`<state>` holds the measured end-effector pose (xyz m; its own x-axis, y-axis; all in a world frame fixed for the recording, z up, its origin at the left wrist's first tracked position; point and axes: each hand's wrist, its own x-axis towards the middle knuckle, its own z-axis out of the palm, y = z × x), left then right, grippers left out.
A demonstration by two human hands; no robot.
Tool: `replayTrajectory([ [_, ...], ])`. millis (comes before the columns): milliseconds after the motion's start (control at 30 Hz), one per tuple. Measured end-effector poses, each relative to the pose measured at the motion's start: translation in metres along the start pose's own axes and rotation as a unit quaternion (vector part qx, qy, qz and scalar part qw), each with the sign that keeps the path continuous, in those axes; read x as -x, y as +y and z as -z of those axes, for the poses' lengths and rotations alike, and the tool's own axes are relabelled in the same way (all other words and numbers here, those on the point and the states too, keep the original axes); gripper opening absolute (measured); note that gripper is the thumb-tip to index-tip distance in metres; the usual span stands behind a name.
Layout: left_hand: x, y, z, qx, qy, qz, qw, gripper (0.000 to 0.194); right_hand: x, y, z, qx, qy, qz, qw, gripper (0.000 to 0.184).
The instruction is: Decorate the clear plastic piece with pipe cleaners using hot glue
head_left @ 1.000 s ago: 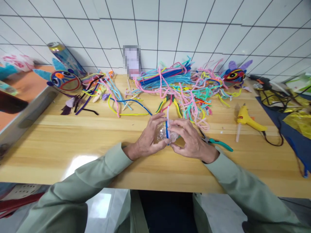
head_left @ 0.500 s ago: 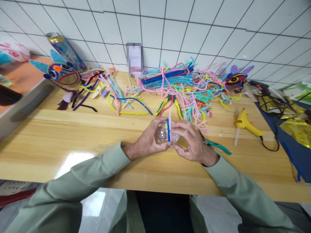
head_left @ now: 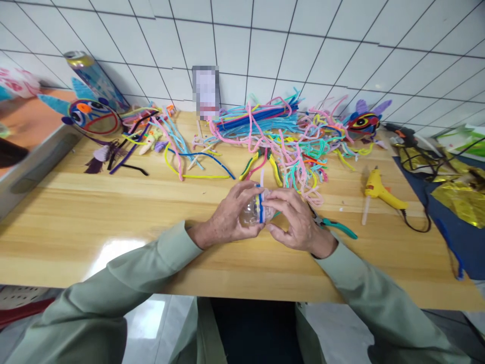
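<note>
Between my hands is a small clear plastic bottle piece [head_left: 248,214], lying sideways above the wooden table. Blue, yellow and pale pipe cleaners [head_left: 261,206] ring its middle, and one pale end sticks up past my fingers. My left hand [head_left: 233,212] is closed around the bottle piece's left side, thumb below and fingers over the top. At its right end, my right hand [head_left: 297,220] curls its fingers and thumb against the bottle piece and the pale pipe cleaner. Green-handled pliers [head_left: 337,226] lie beside my right wrist, partly hidden by it.
Behind my hands are yellow-green pliers [head_left: 278,169] and a heap of pipe cleaners [head_left: 261,121]. A yellow glue gun [head_left: 382,192] lies to the right. Decorated mask-like figures [head_left: 94,117] [head_left: 361,121], a can [head_left: 94,81] and a phone [head_left: 205,91] stand along the tiled wall.
The pale pipe cleaner's upright end shows shorter above the bottle piece. Both hands keep hold of the bottle piece, turned slightly. The whole view has shifted a little.
</note>
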<state>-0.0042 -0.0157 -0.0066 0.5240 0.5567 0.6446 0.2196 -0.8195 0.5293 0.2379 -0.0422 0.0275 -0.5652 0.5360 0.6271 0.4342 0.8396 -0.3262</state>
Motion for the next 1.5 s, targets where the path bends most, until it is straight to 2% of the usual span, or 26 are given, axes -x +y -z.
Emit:
replayTrajectory([
  [267, -0.0026, 0.0015, 0.0013, 0.001, -0.005, 0.000, 1.000, 0.086, 0.0017, 0.0016, -0.0005, 0.004, -0.007, -0.012, 1.000, 0.055],
  [567, 0.0015, 0.0033, -0.0007, -0.037, -0.015, -0.007, 0.999, 0.086, 0.0004, -0.0009, 0.0007, 0.006, 0.024, 0.007, 1.000, 0.036],
  [767, 0.0016, 0.0039, 0.0004, -0.055, -0.013, -0.020, 0.998, 0.080, 0.0044, 0.0020, -0.0011, 0.022, 0.033, 0.017, 0.999, 0.036],
  [967, 0.0014, 0.0020, 0.0002, -0.044, -0.009, -0.022, 0.999, 0.086, 0.0019, 0.0008, 0.0009, 0.034, 0.032, 0.019, 0.999, 0.031],
  [1233, 0.0023, 0.0016, 0.0010, -0.044, -0.021, -0.019, 0.999, 0.081, 0.0019, 0.0012, 0.0003, 0.035, 0.034, 0.018, 0.999, 0.031],
  [1500, -0.0012, 0.0044, 0.0023, -0.045, -0.018, -0.006, 0.999, 0.080, -0.0004, 0.0004, 0.0013, 0.004, 0.031, -0.012, 0.999, 0.033],
])
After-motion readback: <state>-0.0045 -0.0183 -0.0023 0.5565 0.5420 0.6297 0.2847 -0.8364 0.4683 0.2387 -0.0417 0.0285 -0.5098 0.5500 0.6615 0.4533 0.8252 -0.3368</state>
